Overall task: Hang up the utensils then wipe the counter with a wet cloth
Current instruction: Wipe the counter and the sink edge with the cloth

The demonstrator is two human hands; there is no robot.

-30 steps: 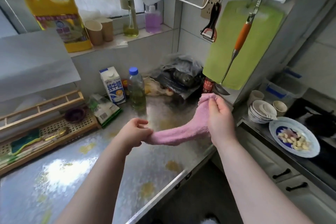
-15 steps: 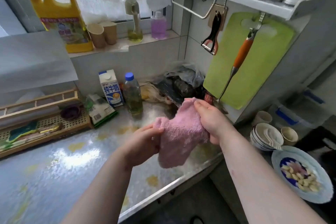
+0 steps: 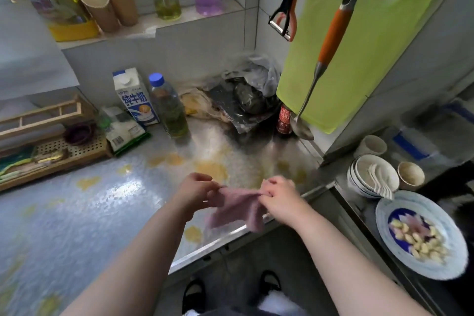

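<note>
Right at the near edge of the patterned metal counter (image 3: 107, 213), both bare hands pinch the top edge of a pink terry cloth (image 3: 237, 210). The left hand (image 3: 193, 191) grips one upper corner and the right hand (image 3: 278, 196) the other, fingers closed on the fabric, the two hands a little apart with the cloth stretched between them and hanging down. Its lower edge droops over the counter's front lip; motion blur softens it, so whether it touches the surface cannot be told, and nothing shows if it is wet.

Far right, on the wall, an orange-handled steel ladle (image 3: 325, 59) hangs in front of a lime-green plastic cutting board (image 3: 372, 46), its bowl low near a small red-labelled dark bottle (image 3: 284, 118). Left of the board hangs a black peeler (image 3: 283, 11), its top cut off by the frame. The hooks and shelf above are out of view.

At the far side of the counter stand a blue-and-white milk carton (image 3: 134, 97) and, just beside it, a clear blue-capped oil bottle (image 3: 168, 106). Right of them lies a heap of crumpled plastic bags (image 3: 243, 95) whose contents are hard to make out. Yellowish blotches on the counter are probably part of its pattern, though they might be stains. At near right a blue-rimmed plate of pale food pieces (image 3: 420, 233) sits by stacked white bowls (image 3: 372, 174).
</note>
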